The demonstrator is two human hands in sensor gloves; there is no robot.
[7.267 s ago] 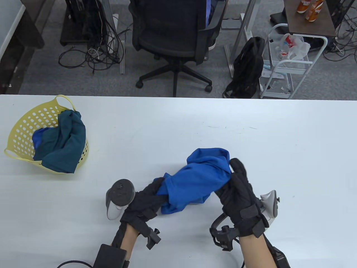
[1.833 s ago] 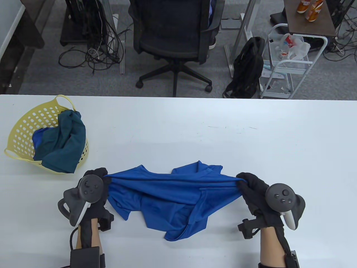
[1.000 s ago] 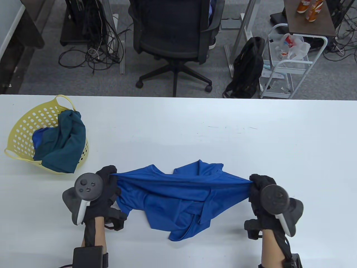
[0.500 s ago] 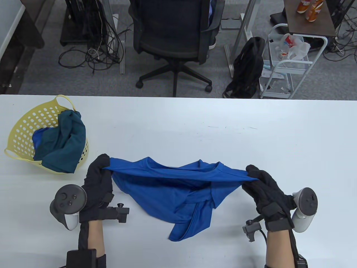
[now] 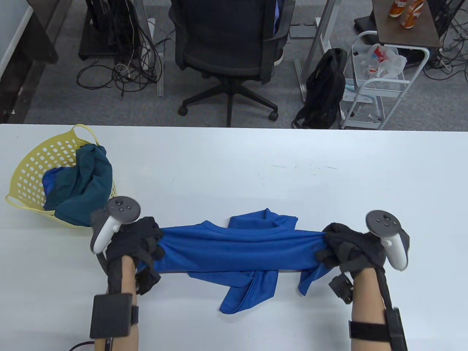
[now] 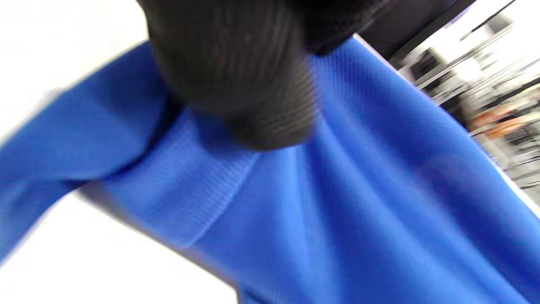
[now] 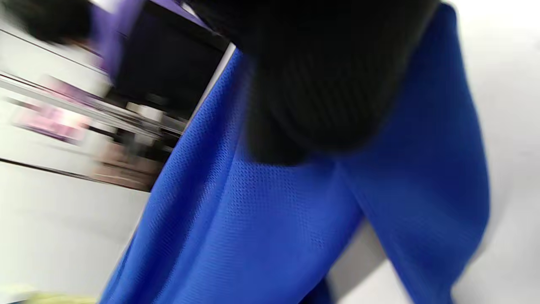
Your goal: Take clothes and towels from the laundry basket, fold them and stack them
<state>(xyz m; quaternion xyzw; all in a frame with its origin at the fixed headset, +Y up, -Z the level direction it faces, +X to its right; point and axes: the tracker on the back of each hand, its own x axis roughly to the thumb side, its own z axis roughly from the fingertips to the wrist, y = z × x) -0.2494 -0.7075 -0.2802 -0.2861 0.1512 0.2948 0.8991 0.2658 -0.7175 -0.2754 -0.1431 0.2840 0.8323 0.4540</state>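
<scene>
A blue shirt (image 5: 237, 248) is stretched taut between my two hands above the white table (image 5: 256, 164), with loose parts hanging down to the table near the front. My left hand (image 5: 146, 243) grips its left end and my right hand (image 5: 331, 246) grips its right end. The left wrist view shows my gloved fingers (image 6: 236, 80) closed on the blue fabric (image 6: 337, 202). The right wrist view shows gloved fingers (image 7: 312, 84) closed on blue mesh fabric (image 7: 253, 219). A yellow laundry basket (image 5: 33, 161) at the far left holds a teal garment (image 5: 86, 182) and a blue one (image 5: 49, 181).
An office chair (image 5: 226, 47), a black backpack (image 5: 323, 87) and a white cart (image 5: 380, 76) stand on the floor beyond the table's far edge. The basket lies just left of my left hand.
My hands have turned palm-down to palm-up and pulled apart, drawing the shirt into a tight horizontal band. Earlier it was a bunched bundle held between both hands.
</scene>
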